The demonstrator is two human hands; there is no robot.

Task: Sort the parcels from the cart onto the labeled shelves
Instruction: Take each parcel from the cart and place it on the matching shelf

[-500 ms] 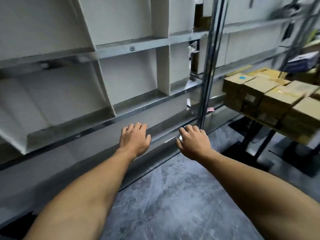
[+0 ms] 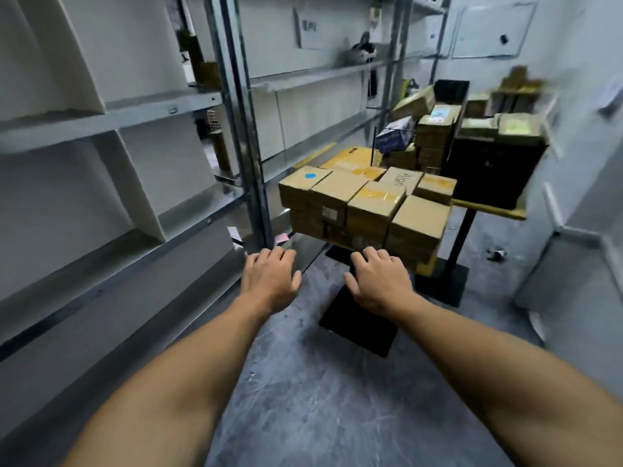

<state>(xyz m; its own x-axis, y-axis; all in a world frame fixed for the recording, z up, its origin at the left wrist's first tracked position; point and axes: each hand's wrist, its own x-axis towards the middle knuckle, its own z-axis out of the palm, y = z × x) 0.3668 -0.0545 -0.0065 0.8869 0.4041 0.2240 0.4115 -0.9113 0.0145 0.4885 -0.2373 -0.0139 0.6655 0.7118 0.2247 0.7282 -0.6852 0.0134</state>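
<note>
- Head view: the left hand [image 2: 269, 281] and the right hand [image 2: 377, 281] are held out ahead, palms down. The fingers are relaxed and loosely spread, and nothing is gripped by either.
- The hands are kept side by side with a gap between them, as would suit taking a box by its two sides. This is judged to be a reach, not yet a grasp.
- The parcels [image 2: 364, 203], brown cardboard boxes, are stacked in tight rows on the cart [image 2: 488, 212], just beyond the fingertips and untouched.
- The boxes are packed edge to edge, presumably so that none slides off the board.
- The near left box is marked with a blue sticker [image 2: 309, 176]. Such marks are probably meant to be matched to shelf labels, though no label can be read here.
- The shelves [image 2: 135, 109] are seen at the left, close beside the cart, so that little carrying is needed.
- The shelves are divided by slanted white partitions [image 2: 135, 183], likely so that sorted groups are kept apart.
- More boxes and a black crate [image 2: 488, 170] are seen behind the cart, blurred.
</note>
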